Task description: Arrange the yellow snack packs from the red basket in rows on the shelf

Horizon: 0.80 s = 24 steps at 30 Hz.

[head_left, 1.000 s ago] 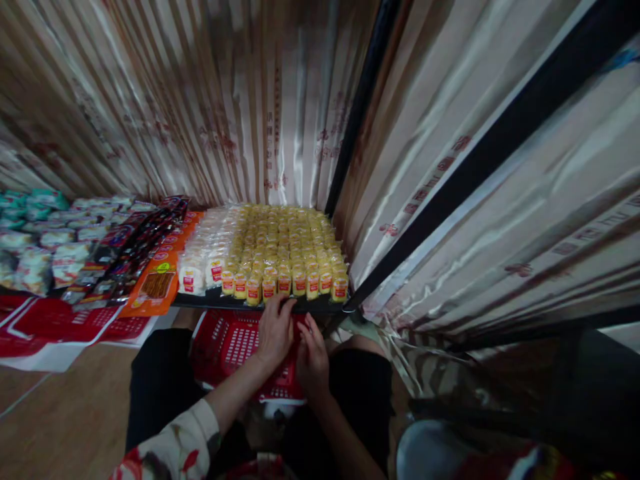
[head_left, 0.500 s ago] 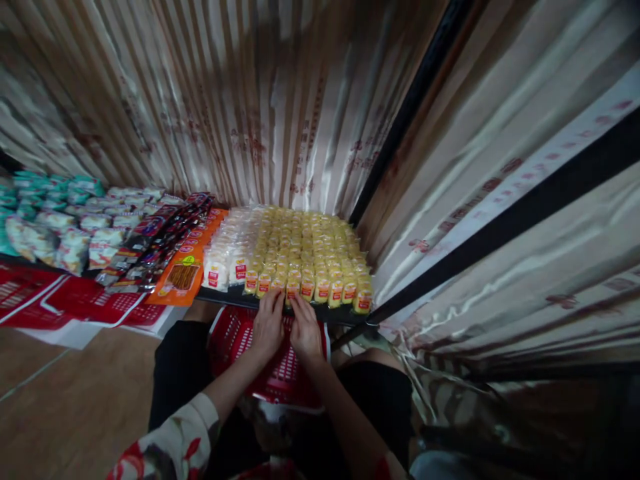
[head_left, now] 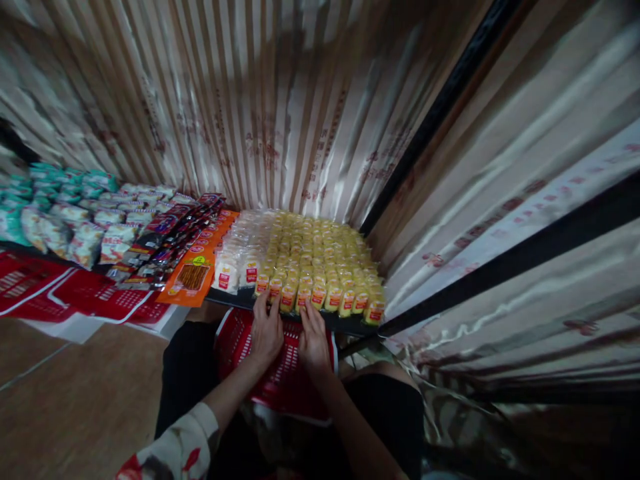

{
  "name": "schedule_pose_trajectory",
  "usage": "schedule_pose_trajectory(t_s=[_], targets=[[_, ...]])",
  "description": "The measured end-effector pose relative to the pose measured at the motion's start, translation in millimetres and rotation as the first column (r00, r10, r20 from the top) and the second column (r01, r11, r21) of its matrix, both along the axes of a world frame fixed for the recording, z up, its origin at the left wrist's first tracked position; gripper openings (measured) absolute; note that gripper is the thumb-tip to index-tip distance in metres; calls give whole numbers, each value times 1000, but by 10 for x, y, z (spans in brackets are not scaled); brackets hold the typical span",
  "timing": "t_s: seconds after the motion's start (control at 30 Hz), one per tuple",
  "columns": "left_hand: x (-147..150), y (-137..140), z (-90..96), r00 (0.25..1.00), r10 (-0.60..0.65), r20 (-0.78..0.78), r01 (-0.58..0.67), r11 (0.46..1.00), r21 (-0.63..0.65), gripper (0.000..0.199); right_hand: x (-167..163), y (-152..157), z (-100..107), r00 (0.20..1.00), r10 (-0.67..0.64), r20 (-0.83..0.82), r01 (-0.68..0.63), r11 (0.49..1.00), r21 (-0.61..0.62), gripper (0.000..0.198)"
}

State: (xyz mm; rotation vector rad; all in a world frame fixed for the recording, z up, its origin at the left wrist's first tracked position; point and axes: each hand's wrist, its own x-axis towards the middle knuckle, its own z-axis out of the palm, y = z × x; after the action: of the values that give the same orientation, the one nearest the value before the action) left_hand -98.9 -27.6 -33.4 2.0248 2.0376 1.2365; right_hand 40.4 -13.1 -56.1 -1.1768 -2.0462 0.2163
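Rows of small yellow snack packets (head_left: 320, 250) with red labels fill the right end of a dark shelf (head_left: 350, 325). At their front edge, my left hand (head_left: 267, 328) touches the nearest packets with its fingertips, thumb and index finger apart. My right hand (head_left: 315, 339) lies beside it, fingers stretched toward the front row and resting against a packet. Neither hand has a packet lifted in it. Below both hands, a red plastic basket (head_left: 287, 383) with slotted walls sits between my knees, partly covered by my forearms.
Left of the yellow packets stand clear-wrapped white packets (head_left: 225, 273), orange pouches (head_left: 187, 277), dark pouches (head_left: 160, 230), white bags (head_left: 117, 243) and green bags (head_left: 97, 180). More red baskets (head_left: 107, 293) stand at the lower left. A pleated curtain (head_left: 280, 113) hangs behind; a black bar (head_left: 500, 267) crosses at right.
My hands have drawn slightly apart and the fingers of each have opened somewhat along the front row. The whole view has shifted a little; the packets seem unmoved.
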Motion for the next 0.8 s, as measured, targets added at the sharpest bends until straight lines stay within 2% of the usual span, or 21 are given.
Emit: schedule_pose_trajectory(t_s=[0.13, 0.37, 0.53, 0.63, 0.73, 0.8], targets=[[-6, 63, -55, 998, -55, 7, 55, 998, -31, 44, -23, -10, 44, 999, -45, 22, 45, 999, 17, 66], [-81, -44, -14, 998, -45, 43, 46, 999, -17, 44, -83, -71, 208, 992, -55, 110, 49, 997, 61, 64], [-148, -85, -14, 985, -168, 34, 170, 983, -65, 46, -208, -40, 214, 983, 1, 183, -20, 995, 101, 63], [-177, -56, -18, 973, -227, 36, 230, 966, -121, 49, -291, 3, 209, 971, -13, 239, -10, 996, 92, 60], [-218, -35, -10, 967, -251, 41, 254, 959, -128, 53, -343, 20, 234, 967, -40, 250, 23, 997, 72, 62], [-255, -36, 0, 974, -220, 48, 224, 969, -103, 53, -358, 3, 265, 971, -52, 235, 36, 997, 73, 65]])
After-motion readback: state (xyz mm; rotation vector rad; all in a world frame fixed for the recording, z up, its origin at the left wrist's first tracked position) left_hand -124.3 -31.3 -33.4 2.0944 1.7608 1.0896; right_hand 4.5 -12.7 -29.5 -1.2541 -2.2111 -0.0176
